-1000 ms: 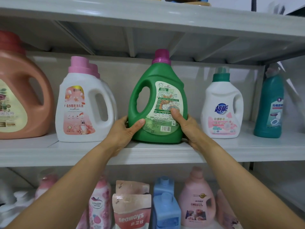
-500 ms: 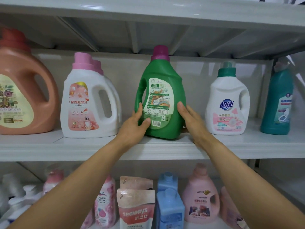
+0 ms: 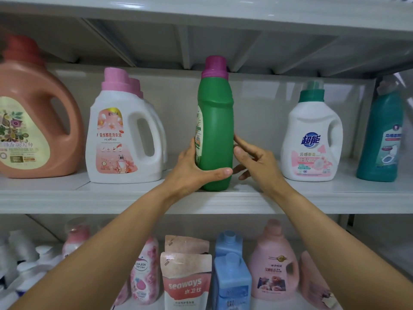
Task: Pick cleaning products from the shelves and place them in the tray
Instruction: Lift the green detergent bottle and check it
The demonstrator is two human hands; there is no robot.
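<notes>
Middle shelf [image 3: 223, 200], centre: green bottle [image 3: 215, 130], magenta cap on, standing upright near the front edge, narrow side to the camera, label facing left. Opaque; contents cannot be seen.

Left hand [image 3: 192, 168] grips the bottle low down, thumb across the front, fingers round the label side. Right hand [image 3: 257, 162] is spread loose, index finger and thumb tips touching the bottle's right side, the other fingers hanging free below.

Same shelf, left of it: white jug with pink cap [image 3: 120, 139], a like one just behind; further left a large orange-brown jug [image 3: 33, 121]. Right: white jug with green cap [image 3: 311, 139], then a teal bottle [image 3: 384, 135] at the end. All capped and apart from the green bottle.

Lower shelf: pink floral bottle [image 3: 145, 276], two "seaways" pouches [image 3: 186, 283] one behind the other, two blue bottles [image 3: 231, 283] likewise, pink jug [image 3: 273, 265]. Blurred pale bottles at far left.
</notes>
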